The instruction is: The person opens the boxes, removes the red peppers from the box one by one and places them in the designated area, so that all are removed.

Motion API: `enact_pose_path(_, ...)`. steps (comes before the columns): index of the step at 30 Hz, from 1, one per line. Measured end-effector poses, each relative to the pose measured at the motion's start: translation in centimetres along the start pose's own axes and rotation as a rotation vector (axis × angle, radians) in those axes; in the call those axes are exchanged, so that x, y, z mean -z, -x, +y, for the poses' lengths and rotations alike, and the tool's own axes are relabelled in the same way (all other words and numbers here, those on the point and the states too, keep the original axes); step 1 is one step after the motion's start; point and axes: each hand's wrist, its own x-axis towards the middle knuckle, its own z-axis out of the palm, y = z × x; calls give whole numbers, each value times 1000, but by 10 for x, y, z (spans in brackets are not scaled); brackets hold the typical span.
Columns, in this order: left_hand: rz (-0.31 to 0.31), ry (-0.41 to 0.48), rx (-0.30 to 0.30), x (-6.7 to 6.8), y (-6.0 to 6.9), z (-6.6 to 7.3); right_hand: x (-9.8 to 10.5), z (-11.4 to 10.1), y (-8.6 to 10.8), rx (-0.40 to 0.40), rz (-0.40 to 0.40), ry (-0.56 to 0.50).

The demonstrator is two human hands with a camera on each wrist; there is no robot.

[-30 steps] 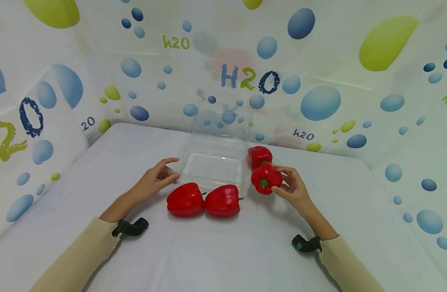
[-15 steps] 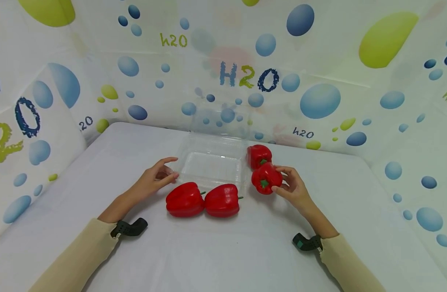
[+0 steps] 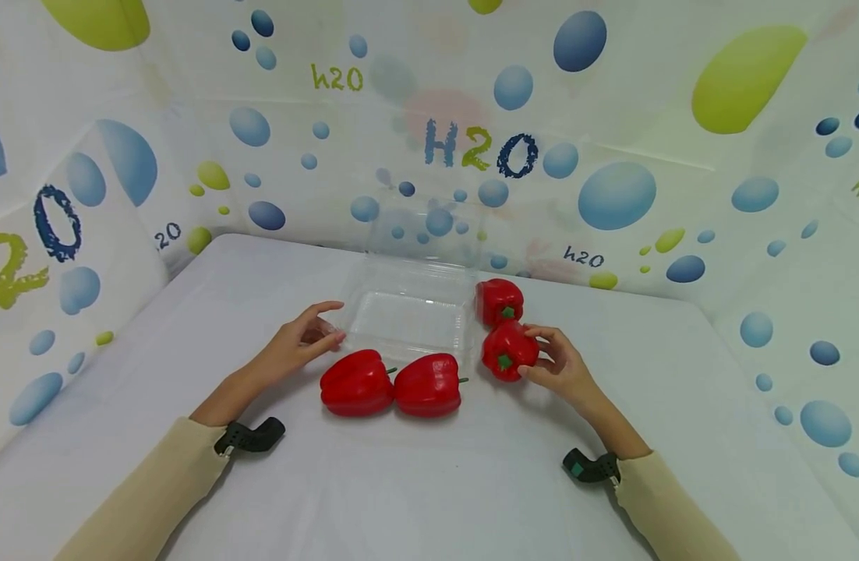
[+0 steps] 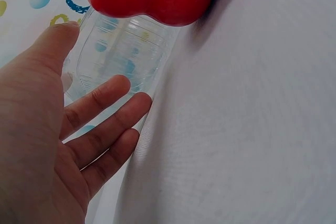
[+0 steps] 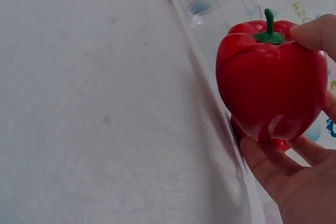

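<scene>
At the right of the head view, my right hand (image 3: 559, 366) holds a red bell pepper (image 3: 508, 352) between thumb and fingers. The right wrist view shows its green stem, with the thumb beside the top and fingertips under the base of the pepper (image 5: 270, 80). Another red bell pepper (image 3: 500, 300) lies just behind it. My left hand (image 3: 289, 343) is at the left edge of a clear plastic container (image 3: 408, 315), fingers spread and loosely bent; firm contact is hard to make out. The container's lid (image 3: 425, 230) stands raised at the back.
Two more red bell peppers, a left one (image 3: 357, 383) and a right one (image 3: 428, 386), lie side by side in front of the container on the white tablecloth (image 3: 429, 483). A patterned curtain (image 3: 415, 101) hangs behind the table.
The pepper in my right hand has come slightly down and toward me, and its stem end has tilted a little. My left hand, the container and the other peppers keep their places.
</scene>
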Motion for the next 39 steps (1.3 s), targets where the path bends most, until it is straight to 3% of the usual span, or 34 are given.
enact_pose_path(26,-12,3,21,-1,1,0,0,5,2,-8,-48,68)
enact_pose_path(39,-10,-4,16,1,0,1,1,5,1,-35,-15,49)
